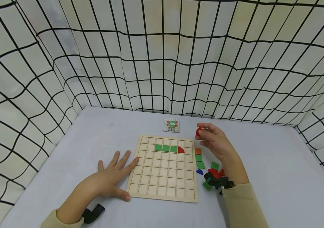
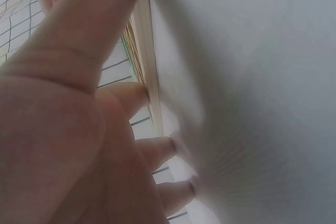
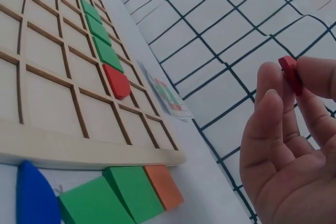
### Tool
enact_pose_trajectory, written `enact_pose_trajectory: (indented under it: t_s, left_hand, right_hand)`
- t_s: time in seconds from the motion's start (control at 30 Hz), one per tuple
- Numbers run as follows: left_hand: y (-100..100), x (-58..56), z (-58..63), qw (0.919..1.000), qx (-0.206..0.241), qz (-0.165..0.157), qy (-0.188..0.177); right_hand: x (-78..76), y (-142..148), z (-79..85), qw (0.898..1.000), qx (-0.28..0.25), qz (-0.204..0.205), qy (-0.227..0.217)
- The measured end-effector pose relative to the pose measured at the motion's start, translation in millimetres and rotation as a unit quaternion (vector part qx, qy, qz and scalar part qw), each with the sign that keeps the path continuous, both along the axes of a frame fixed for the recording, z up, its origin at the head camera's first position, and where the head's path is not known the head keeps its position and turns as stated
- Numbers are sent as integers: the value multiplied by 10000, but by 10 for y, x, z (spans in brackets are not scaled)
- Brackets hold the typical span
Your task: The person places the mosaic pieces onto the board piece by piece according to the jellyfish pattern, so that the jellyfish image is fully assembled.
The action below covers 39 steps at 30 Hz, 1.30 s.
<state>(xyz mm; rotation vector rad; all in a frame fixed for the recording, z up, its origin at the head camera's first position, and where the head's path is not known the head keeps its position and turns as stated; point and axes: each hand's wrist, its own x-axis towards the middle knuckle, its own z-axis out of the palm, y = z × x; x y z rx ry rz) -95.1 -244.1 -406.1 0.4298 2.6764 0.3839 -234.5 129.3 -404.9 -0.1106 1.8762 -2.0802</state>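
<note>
A wooden grid board lies on the white table, with three green square tiles and a red quarter-round tile in one row near its far side. My left hand rests with fingers spread, thumb and index finger touching the board's left edge. Above the table, past the board's far right corner, my right hand pinches a small red tile between thumb and fingers. In the right wrist view that tile is seen nearly edge-on, so its full outline is hidden.
Beside the board's right edge lie an orange tile, green tiles, a blue half-round tile and red tiles, some hidden under the right wrist strap. A pattern card lies behind the board. Black-lined netting surrounds the table.
</note>
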Motion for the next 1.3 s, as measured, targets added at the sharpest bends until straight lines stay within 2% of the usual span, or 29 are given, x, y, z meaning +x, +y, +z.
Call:
enact_pose_trajectory:
  t_s: [0.33,0.6,0.77,1.07,1.3]
  left_hand:
    - [-6,9,-10,10000,-33,-83,30]
    - [-13,5,8,10000,29,-84,22]
    - [-4,9,9,9998,181,5,3]
    - [29,-2,-23,9998,64,76,158]
    - [27,-16,-39,9999,-4,99,122]
  right_hand:
    - [25,-174,-54,9989,350,273,134]
    - [72,-324,-71,9979,131,544,317]
    - [93,-406,-72,9968,181,703,348]
    - [54,-477,34,9941,628,640,604]
    - [-29,-599,91,9894,798,904,807]
